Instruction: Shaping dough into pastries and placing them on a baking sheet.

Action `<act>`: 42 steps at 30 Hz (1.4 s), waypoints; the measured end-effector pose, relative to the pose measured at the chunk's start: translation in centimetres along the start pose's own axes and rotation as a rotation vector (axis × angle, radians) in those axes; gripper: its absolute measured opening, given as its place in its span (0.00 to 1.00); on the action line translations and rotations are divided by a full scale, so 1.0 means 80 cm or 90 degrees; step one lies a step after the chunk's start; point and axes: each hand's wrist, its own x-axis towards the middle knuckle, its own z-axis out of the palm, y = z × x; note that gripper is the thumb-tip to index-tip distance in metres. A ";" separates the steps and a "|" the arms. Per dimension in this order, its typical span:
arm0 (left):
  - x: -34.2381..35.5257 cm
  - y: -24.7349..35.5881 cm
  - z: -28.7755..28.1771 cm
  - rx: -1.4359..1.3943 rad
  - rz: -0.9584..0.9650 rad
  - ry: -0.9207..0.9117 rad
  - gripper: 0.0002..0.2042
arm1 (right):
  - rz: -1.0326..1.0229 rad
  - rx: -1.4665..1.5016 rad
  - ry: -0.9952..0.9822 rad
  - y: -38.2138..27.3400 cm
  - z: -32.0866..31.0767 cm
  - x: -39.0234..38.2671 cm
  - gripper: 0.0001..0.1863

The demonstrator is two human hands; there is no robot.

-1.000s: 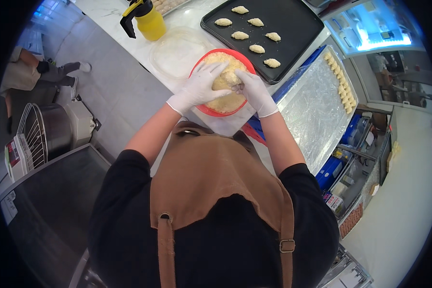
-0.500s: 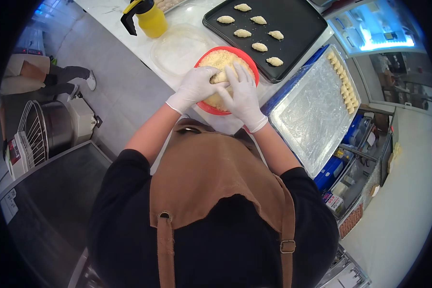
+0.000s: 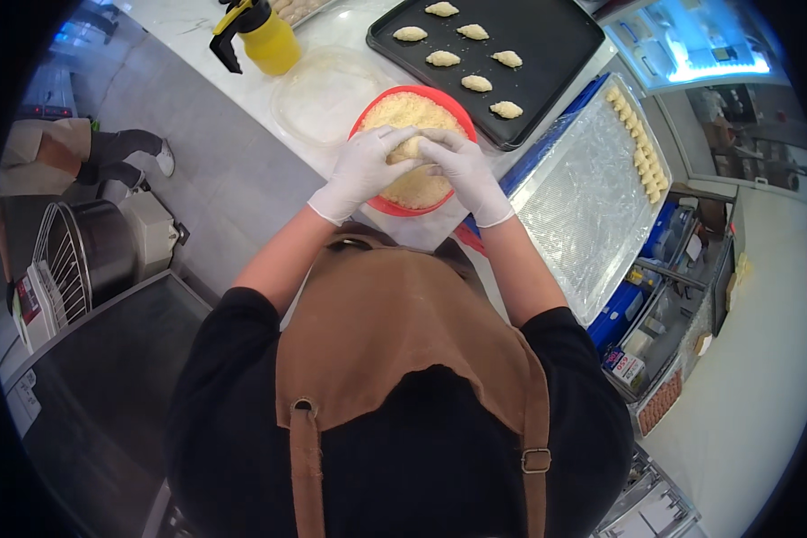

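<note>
Both hands, in white gloves, meet above a red bowl [image 3: 464, 115] filled with pale yellow crumbs [image 3: 419, 188]. My left hand [image 3: 368, 169] curls in from the left with thumb and fingers bent. Opposite it, my right hand [image 3: 469, 175] bends its fingers inward. Between the fingertips is a small pale dough piece [image 3: 407, 151], partly hidden by the gloves. Just beyond the bowl, a black baking tray [image 3: 538, 54] bears several small, crumb-coated dough pieces [image 3: 443, 58] with pointed ends, spaced apart.
A metal tray [image 3: 569, 211] under clear film stands at the right, with rows of shaped dough [image 3: 638, 148] along its far edge. A yellow spray bottle [image 3: 271, 43] and a clear round lid [image 3: 318, 99] occupy the marble counter. At far left are a mixer [image 3: 103, 238] and another person's legs [image 3: 121, 154].
My right hand has drawn back from deep over the crumbs toward the bowl's near right side. The fingers of both hands now come together around the dough piece. The view has shifted slightly.
</note>
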 end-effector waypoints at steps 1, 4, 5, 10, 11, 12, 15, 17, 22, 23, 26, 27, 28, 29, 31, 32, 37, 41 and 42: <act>0.002 0.002 0.003 -0.004 0.005 0.000 0.26 | -0.003 -0.002 0.005 -0.002 -0.006 0.002 0.26; -0.003 -0.010 0.011 0.041 -0.044 -0.022 0.28 | -0.018 0.012 -0.005 0.002 -0.021 0.015 0.22; -0.004 -0.014 0.015 0.056 -0.060 -0.029 0.29 | -0.023 0.017 -0.008 0.001 -0.029 0.020 0.21; -0.028 -0.021 0.033 0.231 0.092 0.104 0.32 | 0.009 -0.017 0.071 -0.070 -0.106 0.046 0.18; -0.029 -0.022 0.037 0.227 0.099 0.105 0.32 | -0.022 -0.006 0.103 -0.069 -0.141 0.062 0.18; -0.030 -0.024 0.040 0.219 0.095 0.097 0.31 | -0.053 0.004 0.134 -0.061 -0.179 0.085 0.18; -0.030 -0.030 0.045 0.198 0.078 0.075 0.29 | -0.046 -0.082 0.233 -0.065 -0.272 0.143 0.18; -0.029 -0.029 0.046 0.202 0.080 0.078 0.28 | -0.031 -0.107 0.234 -0.076 -0.301 0.171 0.18; -0.026 -0.024 0.044 0.218 0.080 0.076 0.27 | 0.033 -0.178 0.229 -0.084 -0.337 0.217 0.18; -0.027 -0.023 0.044 0.221 0.078 0.080 0.26 | 0.042 -0.183 0.219 -0.081 -0.334 0.225 0.18; -0.026 -0.021 0.045 0.227 0.077 0.087 0.26 | 0.060 -0.191 0.202 -0.079 -0.331 0.240 0.18; -0.026 -0.021 0.046 0.228 0.074 0.086 0.25 | 0.057 -0.368 0.228 -0.081 -0.331 0.244 0.19; -0.026 -0.020 0.046 0.229 0.072 0.086 0.25 | 0.053 -0.545 0.253 -0.084 -0.331 0.247 0.19; -0.025 -0.020 0.046 0.231 0.069 0.086 0.25 | 0.048 -0.722 0.275 -0.086 -0.331 0.249 0.20; -0.026 -0.019 0.045 0.234 0.070 0.085 0.25 | 0.041 -0.897 0.299 -0.084 -0.336 0.251 0.20; -0.027 -0.018 0.045 0.234 0.069 0.084 0.25 | -0.058 -0.895 0.286 -0.076 -0.338 0.248 0.21; -0.026 -0.017 0.046 0.241 0.070 0.083 0.24 | -0.341 -0.890 0.226 -0.057 -0.347 0.240 0.21; -0.025 -0.018 0.047 0.247 0.069 0.074 0.24 | -0.279 -0.945 0.162 -0.066 -0.345 0.239 0.21; -0.025 -0.017 0.046 0.249 0.067 0.074 0.24 | -0.273 -0.936 0.151 -0.071 -0.344 0.238 0.21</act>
